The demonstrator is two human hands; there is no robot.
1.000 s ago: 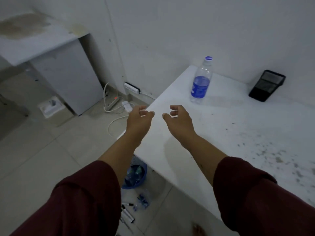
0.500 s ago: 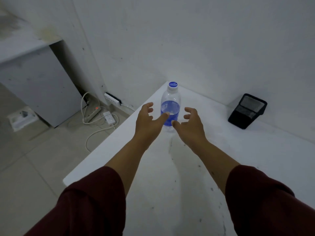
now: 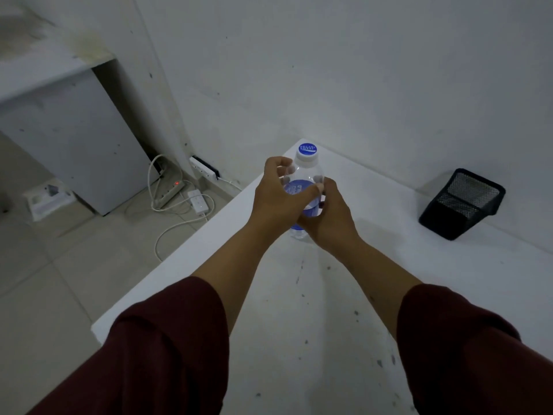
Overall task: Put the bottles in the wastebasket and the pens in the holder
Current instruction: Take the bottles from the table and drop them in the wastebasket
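Half a second ago both hands were open just before the bottle [image 3: 305,175]. Now the left hand [image 3: 276,196] and the right hand [image 3: 327,218] have closed around its body, thumbs meeting over the blue label.

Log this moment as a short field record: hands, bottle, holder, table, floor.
left hand: wrapped around the bottle's left side
right hand: closed on the bottle's right side, lower down
bottle: clear, blue label, blue-and-white cap on, upright
pen holder: black mesh, tipped on its side by the wall, no pens visible
table: white, speckled with dark marks
floor: power strips and white cables
wastebasket: not in view
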